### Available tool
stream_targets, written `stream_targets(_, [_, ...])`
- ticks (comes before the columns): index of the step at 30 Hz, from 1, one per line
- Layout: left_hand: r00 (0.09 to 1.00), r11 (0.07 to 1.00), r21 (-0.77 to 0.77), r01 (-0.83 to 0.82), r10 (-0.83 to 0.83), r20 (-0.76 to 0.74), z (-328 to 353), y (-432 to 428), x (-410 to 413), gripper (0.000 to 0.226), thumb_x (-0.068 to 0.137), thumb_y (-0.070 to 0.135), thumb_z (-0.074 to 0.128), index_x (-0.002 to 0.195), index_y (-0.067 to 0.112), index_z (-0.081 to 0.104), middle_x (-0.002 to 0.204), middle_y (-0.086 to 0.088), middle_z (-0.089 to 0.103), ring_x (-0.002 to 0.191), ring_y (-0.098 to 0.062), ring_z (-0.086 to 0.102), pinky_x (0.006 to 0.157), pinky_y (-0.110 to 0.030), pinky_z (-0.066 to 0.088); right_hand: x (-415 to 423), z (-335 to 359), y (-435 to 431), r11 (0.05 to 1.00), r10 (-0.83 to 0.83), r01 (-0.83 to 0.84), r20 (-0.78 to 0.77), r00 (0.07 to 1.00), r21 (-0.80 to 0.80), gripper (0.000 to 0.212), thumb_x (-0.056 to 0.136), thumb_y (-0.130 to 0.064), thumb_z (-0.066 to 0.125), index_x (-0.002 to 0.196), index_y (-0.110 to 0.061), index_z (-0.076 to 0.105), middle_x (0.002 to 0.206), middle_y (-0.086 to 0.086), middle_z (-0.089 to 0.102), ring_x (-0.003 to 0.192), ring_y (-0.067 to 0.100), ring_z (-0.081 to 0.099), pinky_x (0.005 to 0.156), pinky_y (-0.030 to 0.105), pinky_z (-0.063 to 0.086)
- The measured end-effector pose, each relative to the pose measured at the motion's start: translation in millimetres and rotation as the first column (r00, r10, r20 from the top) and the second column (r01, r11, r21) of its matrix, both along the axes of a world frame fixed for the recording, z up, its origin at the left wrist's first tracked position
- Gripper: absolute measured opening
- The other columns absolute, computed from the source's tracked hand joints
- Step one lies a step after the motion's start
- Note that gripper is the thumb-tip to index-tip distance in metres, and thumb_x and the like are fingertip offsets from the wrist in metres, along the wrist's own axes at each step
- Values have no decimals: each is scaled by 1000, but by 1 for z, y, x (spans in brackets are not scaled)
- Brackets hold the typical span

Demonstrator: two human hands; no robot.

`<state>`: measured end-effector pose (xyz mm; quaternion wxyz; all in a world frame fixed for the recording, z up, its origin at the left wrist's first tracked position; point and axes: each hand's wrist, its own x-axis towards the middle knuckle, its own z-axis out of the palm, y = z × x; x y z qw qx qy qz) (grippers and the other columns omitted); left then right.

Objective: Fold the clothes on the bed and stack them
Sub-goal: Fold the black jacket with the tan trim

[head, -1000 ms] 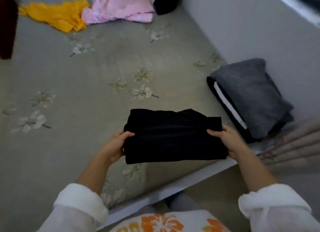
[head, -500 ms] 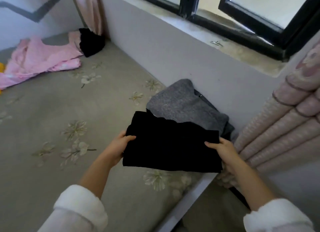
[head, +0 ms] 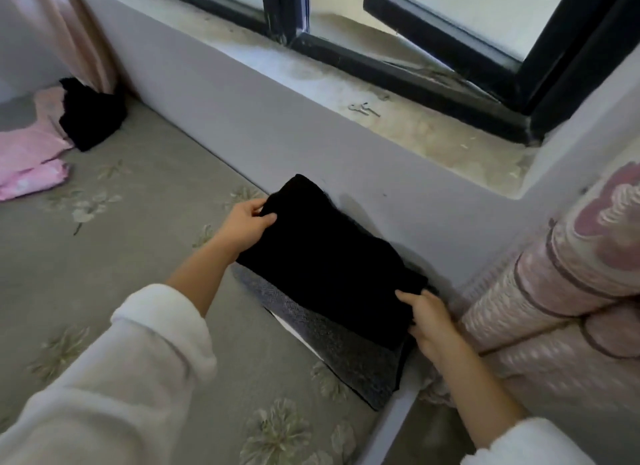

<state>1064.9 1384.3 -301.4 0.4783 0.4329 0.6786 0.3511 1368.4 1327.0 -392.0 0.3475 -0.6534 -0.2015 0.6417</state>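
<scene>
My grip pinches the black garment (head: 329, 256), left hand (head: 247, 223) at ten o'clock, right hand (head: 429, 320) at four, to lay it flat on the grey pile (head: 349, 357).

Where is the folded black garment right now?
Head view, centre-right: the folded black garment is gripped by the left hand and right hand, over the grey folded garment beside the wall below the window sill.
</scene>
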Motion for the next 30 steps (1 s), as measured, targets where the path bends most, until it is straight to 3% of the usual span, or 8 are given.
stream_targets(3, [929, 996, 79, 33, -2, -370, -18, 37, -6, 39, 98, 21, 50, 136, 21, 51, 124, -7, 61, 112, -26, 58, 98, -42, 46, -15, -14, 8, 999, -25, 22, -65, 998, -47, 50, 92, -16, 60, 139, -15, 43, 133, 5, 56, 115, 25, 56, 102, 48, 44])
stream_targets(6, [670, 993, -67, 94, -113, -734, -50, 34, 3, 57, 99, 37, 43, 150, 28, 21, 153, -15, 27, 140, -36, 21, 111, -55, 22, -32, -32, 5, 993, 58, -37, 193, 980, -111, 60, 91, -19, 62, 144, -12, 35, 141, 9, 48, 122, 29, 50, 102, 47, 44])
stream_targets(8, [591, 970, -173, 172, -242, -770, -73, 12, 16, 60, 99, 45, 36, 151, 34, 9, 160, -8, 0, 145, -31, 0, 112, -60, 7, -41, -35, 0, 962, 270, -201, 532, 802, -186, 79, 88, -24, 65, 150, -10, 18, 152, 11, 30, 135, 33, 35, 105, 50, 37])
stream_targets(10, [476, 948, -200, 248, -299, -827, -96, -11, 28, 59, 99, 49, 30, 152, 34, 6, 160, -5, -9, 146, -29, -8, 113, -59, 4, -51, -32, -10, 870, 413, -463, 762, 499, -168, 83, 88, -33, 63, 152, -18, 13, 158, 5, 14, 143, 29, 19, 108, 52, 28])
stream_targets(15, [299, 899, -347, 269, -420, -857, -128, -38, 40, 59, 101, 46, 21, 153, 23, 5, 159, -7, 5, 146, -28, 4, 116, -49, 8, -57, -39, -17, 529, 595, -836, 766, 244, -145, 54, 100, -28, 44, 149, -38, 23, 161, -4, 9, 146, 19, 15, 111, 49, 20])
stream_targets(19, [492, 830, -440, 342, -557, -669, -138, -41, 27, 57, 103, 41, 21, 153, 17, 6, 161, -4, 5, 147, -25, 4, 117, -47, 14, -48, -46, -16, 450, 684, -871, 703, 194, -197, 56, 102, -31, 38, 150, -43, 13, 161, -5, 2, 145, 23, 20, 110, 55, 23])
stream_targets(23, [544, 812, -459, 362, -584, -603, -138, -43, 22, 59, 103, 39, 26, 153, 18, 4, 161, -3, -2, 148, -24, -2, 118, -48, 12, -47, -41, -16, 425, 720, -883, 665, 197, -199, 60, 101, -29, 40, 151, -41, 9, 161, -1, 1, 138, 28, 33, 108, 52, 31])
stream_targets(30, [810, 924, -270, 270, -369, -456, -125, -102, 35, 54, 103, 36, 34, 151, 15, 22, 159, -8, 14, 145, -26, 16, 117, -42, 21, -67, -12, -36, 455, 617, -866, 775, 138, -209, 60, 99, -28, 45, 152, -21, 19, 159, 2, 10, 143, 26, 17, 112, 48, 23])
